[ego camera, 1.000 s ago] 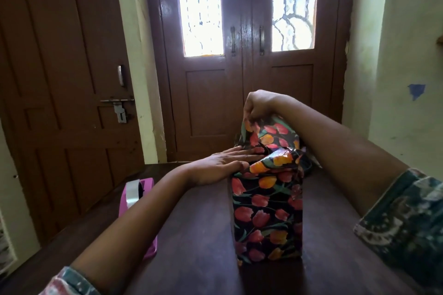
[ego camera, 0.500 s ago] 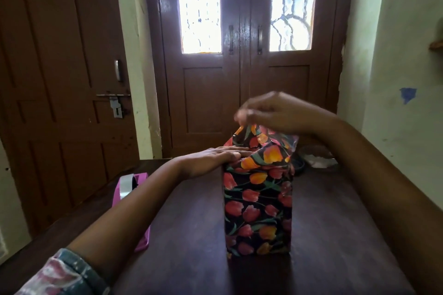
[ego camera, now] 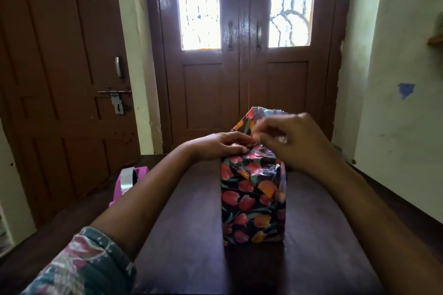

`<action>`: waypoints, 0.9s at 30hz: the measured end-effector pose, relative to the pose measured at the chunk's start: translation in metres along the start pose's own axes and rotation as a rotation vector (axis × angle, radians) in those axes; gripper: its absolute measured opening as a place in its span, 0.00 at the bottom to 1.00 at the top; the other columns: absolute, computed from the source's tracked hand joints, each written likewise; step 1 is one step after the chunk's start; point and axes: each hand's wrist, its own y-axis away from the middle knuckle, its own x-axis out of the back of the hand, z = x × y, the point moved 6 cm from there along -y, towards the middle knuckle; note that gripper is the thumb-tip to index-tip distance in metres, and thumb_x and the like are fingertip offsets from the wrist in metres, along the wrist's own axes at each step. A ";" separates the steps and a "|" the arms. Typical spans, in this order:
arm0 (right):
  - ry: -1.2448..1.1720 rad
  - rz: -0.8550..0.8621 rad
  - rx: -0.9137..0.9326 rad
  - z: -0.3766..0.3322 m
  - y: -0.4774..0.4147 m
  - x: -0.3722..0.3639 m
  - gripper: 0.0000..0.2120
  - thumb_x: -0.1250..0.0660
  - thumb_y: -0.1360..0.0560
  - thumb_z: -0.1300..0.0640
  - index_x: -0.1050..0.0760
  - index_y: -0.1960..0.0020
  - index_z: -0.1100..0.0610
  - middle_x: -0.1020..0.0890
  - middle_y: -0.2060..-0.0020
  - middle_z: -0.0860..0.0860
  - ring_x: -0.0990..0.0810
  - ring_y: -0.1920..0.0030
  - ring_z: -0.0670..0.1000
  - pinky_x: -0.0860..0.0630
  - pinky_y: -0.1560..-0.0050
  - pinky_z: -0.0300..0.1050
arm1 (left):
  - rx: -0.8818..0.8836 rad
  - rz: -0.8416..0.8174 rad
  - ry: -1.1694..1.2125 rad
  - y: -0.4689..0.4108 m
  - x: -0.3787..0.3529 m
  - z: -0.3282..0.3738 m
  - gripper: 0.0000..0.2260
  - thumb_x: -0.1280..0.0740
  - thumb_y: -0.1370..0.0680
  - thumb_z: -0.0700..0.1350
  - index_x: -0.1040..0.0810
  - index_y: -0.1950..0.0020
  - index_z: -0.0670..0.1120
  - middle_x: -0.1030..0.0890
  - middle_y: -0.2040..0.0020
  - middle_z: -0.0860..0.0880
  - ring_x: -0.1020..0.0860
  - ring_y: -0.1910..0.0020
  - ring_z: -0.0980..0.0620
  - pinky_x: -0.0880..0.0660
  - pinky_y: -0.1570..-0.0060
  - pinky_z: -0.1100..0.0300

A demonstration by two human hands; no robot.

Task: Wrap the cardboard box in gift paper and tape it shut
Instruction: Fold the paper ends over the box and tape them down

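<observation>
While the left hand lies flat, fingers spread, on the upright wrapped box mid-desk, the right hand pinches its glossy, likely slippery, crease-prone top flap, best held at the folded edge.

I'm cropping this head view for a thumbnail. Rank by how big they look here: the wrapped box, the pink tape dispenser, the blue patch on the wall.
1. Wrapped box, clearly largest, though it is also nearest the camera.
2. Pink tape dispenser, partly hidden behind the left forearm, so its full extent is unsure.
3. Blue wall patch, smallest, and farthest away.
</observation>
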 end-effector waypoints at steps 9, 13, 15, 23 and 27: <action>0.047 -0.658 -0.269 0.046 -0.013 -0.045 0.37 0.34 0.26 0.44 0.49 0.24 0.52 0.27 0.34 0.47 0.33 0.32 0.48 0.35 0.39 0.39 | 0.029 0.002 0.158 -0.002 0.000 0.000 0.26 0.37 0.21 0.44 0.43 0.25 0.48 0.29 0.33 0.49 0.27 0.42 0.56 0.24 0.52 0.68; -0.132 -0.565 -0.294 0.061 -0.002 -0.045 0.33 0.33 0.30 0.40 0.38 0.28 0.47 0.28 0.35 0.44 0.29 0.38 0.44 0.32 0.40 0.38 | 0.050 0.005 0.202 -0.004 0.000 -0.003 0.25 0.37 0.21 0.44 0.41 0.25 0.47 0.29 0.33 0.48 0.25 0.47 0.58 0.23 0.56 0.68; -0.189 -0.518 -0.289 0.064 0.002 -0.048 0.30 0.33 0.31 0.40 0.34 0.32 0.47 0.26 0.38 0.44 0.28 0.41 0.43 0.29 0.44 0.36 | 0.051 0.009 0.204 -0.005 0.000 -0.003 0.24 0.37 0.21 0.45 0.39 0.27 0.47 0.28 0.35 0.49 0.24 0.48 0.58 0.23 0.55 0.68; -0.374 -0.393 -0.351 0.069 0.012 -0.054 0.36 0.31 0.32 0.43 0.39 0.28 0.49 0.25 0.39 0.46 0.29 0.38 0.47 0.28 0.37 0.47 | -0.084 0.618 0.330 0.010 0.014 -0.017 0.18 0.26 0.30 0.48 0.22 0.41 0.47 0.19 0.45 0.49 0.20 0.45 0.52 0.22 0.47 0.57; -0.396 -0.389 -0.385 0.070 0.012 -0.054 0.39 0.30 0.35 0.41 0.40 0.28 0.50 0.25 0.37 0.48 0.29 0.36 0.48 0.29 0.37 0.47 | -0.039 0.920 0.291 0.037 0.025 -0.026 0.14 0.28 0.28 0.48 0.19 0.45 0.43 0.18 0.52 0.50 0.20 0.49 0.54 0.23 0.52 0.63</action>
